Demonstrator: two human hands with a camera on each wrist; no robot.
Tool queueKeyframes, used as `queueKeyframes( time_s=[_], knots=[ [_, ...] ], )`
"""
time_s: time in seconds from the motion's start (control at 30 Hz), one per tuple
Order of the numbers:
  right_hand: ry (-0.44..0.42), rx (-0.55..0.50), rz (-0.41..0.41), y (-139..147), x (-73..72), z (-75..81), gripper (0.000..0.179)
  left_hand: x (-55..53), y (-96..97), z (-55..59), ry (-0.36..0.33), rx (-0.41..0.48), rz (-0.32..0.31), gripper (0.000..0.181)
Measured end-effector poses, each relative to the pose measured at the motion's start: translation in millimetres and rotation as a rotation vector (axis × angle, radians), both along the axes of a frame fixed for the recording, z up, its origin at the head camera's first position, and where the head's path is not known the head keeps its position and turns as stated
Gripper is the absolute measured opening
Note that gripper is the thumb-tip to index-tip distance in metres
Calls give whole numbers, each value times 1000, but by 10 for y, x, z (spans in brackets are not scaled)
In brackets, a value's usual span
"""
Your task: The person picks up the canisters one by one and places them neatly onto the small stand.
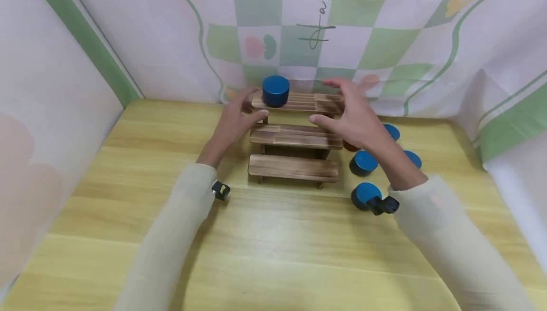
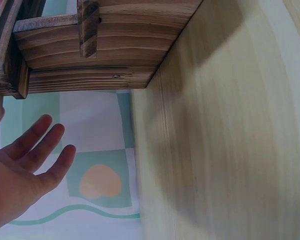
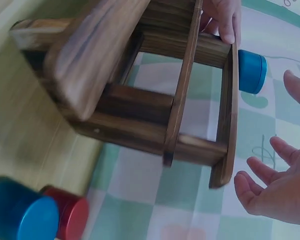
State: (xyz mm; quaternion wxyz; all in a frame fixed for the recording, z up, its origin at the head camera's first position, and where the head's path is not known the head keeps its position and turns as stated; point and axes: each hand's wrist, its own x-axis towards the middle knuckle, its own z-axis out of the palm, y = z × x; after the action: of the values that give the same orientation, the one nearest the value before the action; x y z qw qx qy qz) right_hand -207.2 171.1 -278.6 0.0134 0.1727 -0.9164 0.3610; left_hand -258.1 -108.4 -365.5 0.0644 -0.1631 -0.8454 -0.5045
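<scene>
A three-tier wooden step stand (image 1: 295,135) stands on the table near the back curtain. One blue round tin (image 1: 275,91) sits on the left part of its top tier. My left hand (image 1: 231,123) pinches the left end of that tier between thumb and index finger. In the left wrist view, the other fingers (image 2: 55,167) of that hand spread away from the wood. Around the right end of the top tier my right hand (image 1: 356,116) hovers, fingers apart and holding nothing. The right wrist view shows a gap between this hand (image 3: 285,190) and the stand (image 3: 170,115).
Several more blue tins stand right of the stand, including a front one (image 1: 366,194) and another behind it (image 1: 364,163); my right arm partly covers the group. A red tin (image 3: 72,212) stands beside a blue one (image 3: 25,210). A checked curtain (image 1: 299,45) hangs behind the table (image 1: 256,254).
</scene>
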Motion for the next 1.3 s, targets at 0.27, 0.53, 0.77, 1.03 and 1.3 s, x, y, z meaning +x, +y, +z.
queueKeyframes(
  time_s=[0.27, 0.53, 0.77, 1.03, 1.3],
  knots=[
    [39, 26, -50, 226, 194, -71, 86, -10, -35, 16, -1, -3, -4, 65],
    [34, 13, -86, 501, 382, -165, 87, -14, -81, -23, -4, 11, 5, 67],
    [4, -8, -131, 897, 578, -298, 85, -28, -85, -34, -5, 5, 3, 68],
    [-67, -5, -209, 1216, 755, -498, 86, -21, -111, -26, -7, 13, 7, 66],
    [-92, 4, -210, 1331, 901, -689, 85, -27, -132, -35, -10, 20, 2, 67]
  ],
)
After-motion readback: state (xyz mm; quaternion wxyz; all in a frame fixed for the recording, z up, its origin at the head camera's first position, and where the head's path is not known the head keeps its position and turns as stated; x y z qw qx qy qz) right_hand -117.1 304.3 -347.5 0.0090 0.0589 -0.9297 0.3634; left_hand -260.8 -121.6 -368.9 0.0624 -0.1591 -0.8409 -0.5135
